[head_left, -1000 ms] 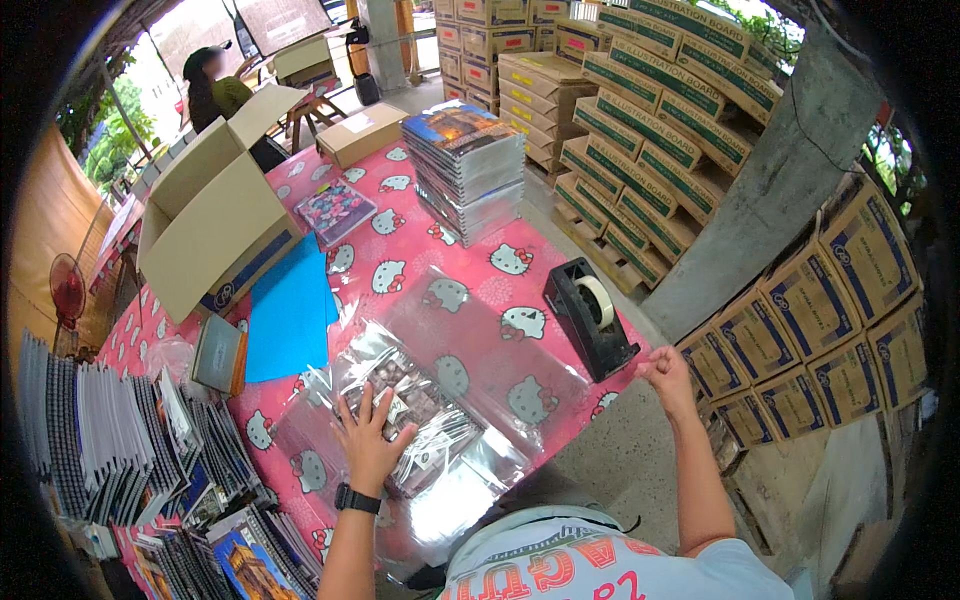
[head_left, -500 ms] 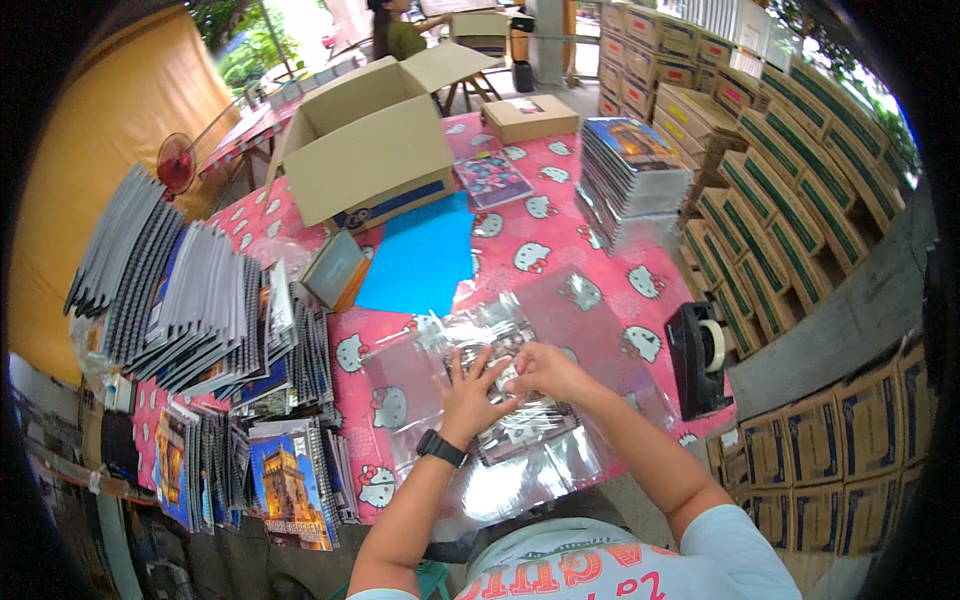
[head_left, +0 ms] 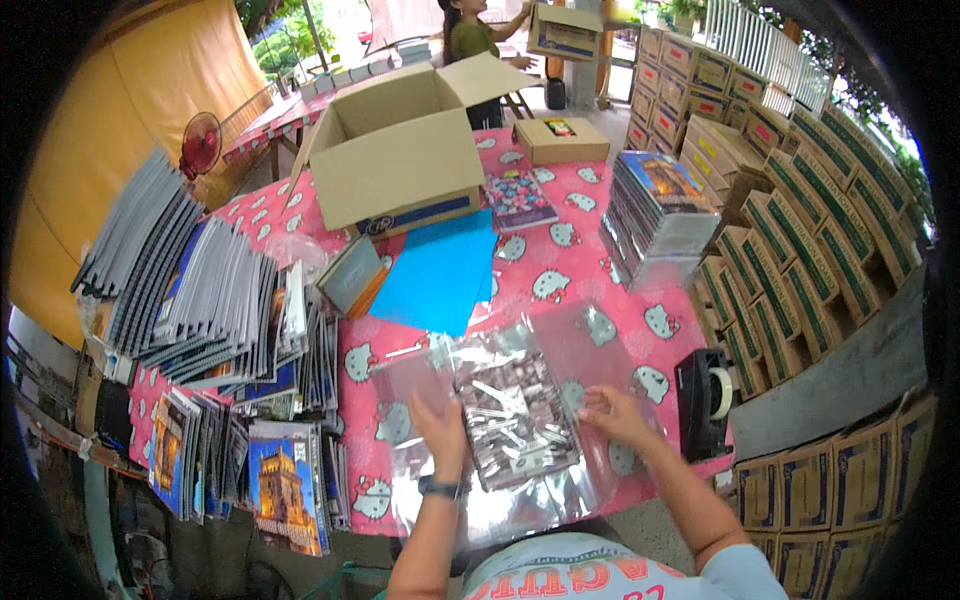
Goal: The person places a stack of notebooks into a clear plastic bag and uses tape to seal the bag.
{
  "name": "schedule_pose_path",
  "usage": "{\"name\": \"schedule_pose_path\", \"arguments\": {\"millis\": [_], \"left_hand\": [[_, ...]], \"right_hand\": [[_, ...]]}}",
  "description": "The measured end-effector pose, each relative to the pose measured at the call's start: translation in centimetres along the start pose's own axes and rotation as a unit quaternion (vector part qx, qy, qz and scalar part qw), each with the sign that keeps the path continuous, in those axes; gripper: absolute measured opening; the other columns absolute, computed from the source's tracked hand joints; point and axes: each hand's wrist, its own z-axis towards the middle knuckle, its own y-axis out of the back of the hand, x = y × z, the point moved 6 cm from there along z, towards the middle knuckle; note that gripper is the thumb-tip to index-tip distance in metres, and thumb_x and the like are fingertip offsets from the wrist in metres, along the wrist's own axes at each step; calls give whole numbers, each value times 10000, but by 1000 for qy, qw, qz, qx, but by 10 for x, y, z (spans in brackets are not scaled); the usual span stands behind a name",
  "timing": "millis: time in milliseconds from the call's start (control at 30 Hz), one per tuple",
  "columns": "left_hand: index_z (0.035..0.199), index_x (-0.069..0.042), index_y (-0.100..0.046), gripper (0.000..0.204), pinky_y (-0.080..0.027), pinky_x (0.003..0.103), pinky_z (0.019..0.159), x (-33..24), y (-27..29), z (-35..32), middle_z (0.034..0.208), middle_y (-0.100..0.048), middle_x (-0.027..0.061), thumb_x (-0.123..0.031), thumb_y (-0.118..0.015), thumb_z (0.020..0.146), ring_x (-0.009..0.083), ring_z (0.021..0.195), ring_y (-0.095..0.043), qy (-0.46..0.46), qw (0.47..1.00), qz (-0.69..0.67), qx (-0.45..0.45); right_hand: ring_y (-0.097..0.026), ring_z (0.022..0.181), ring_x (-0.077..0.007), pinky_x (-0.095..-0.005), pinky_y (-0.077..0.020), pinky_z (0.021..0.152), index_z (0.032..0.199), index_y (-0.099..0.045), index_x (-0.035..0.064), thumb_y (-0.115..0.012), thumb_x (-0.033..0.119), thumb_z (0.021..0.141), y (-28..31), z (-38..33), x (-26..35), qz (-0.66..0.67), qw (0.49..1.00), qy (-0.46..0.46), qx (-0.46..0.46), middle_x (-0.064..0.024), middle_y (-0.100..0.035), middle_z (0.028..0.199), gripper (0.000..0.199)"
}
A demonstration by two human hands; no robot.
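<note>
A notebook-sized item with a black-and-white patterned face [head_left: 518, 415] lies in front of me among shiny clear plastic sheets [head_left: 400, 375]. Light glares off the plastic, so I cannot tell whether the item is inside a sleeve or under one. My left hand [head_left: 437, 430] rests at its left side over the plastic, fingers apart. At its right side, my right hand [head_left: 612, 415] is over the plastic, fingers loosely bent and nothing visible in them. A black tape dispenser [head_left: 703, 400] stands to the right.
Stacks of spiral notebooks [head_left: 215, 310] fill the left side. Behind are blue sheets [head_left: 435, 275], an open carton [head_left: 400, 170], a small carton [head_left: 562, 140] and a plastic-wrapped notebook pile [head_left: 660, 220]. Piled boxes [head_left: 800, 260] stand at right. Another person [head_left: 475, 45] handles a carton at the back.
My hands have moved apart from the middle of the patterned item to its two sides, uncovering its face. At the back, the other person now has a carton raised. My view has shifted slightly.
</note>
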Motion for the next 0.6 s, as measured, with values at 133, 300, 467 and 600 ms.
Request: {"name": "schedule_pose_path", "arguments": {"millis": [133,300,467,600], "left_hand": [[1380,35,-173,743,-409,318,894,9,-8,-85,1207,-493,214,-205,-608,827,252,1075,-506,61,993,-11,102],[1381,26,-187,758,-435,246,792,-31,-2,-92,1070,-536,109,-201,-640,817,141,904,-531,302,857,-384,163],[1363,17,-240,728,-437,259,794,-8,1,-87,1052,-562,98,-225,-651,813,137,916,-540,241,933,-223,144],[1326,18,-315,665,-402,281,892,25,-8,-3,1133,-540,133,-227,-656,811,160,1043,-510,68,976,-178,105]], "right_hand": [[-584,907,-257,-354,-453,814,1328,-286,-43,-654,405,781,-64,-38,-1,-10,999,-49,-9,-200,-588,1027,797],[-599,860,-303,-349,-455,776,1358,-194,-75,-619,495,774,-71,-61,46,-183,970,-149,63,-240,-586,989,920],[-605,869,-229,-342,-469,748,1142,-473,-40,-624,359,810,-51,-25,-8,-5,993,-105,43,-179,-613,983,540],[-586,883,-169,-294,-462,747,1048,-582,-3,-653,292,797,-30,61,30,25,996,30,-81,-126,-633,964,394]]}}
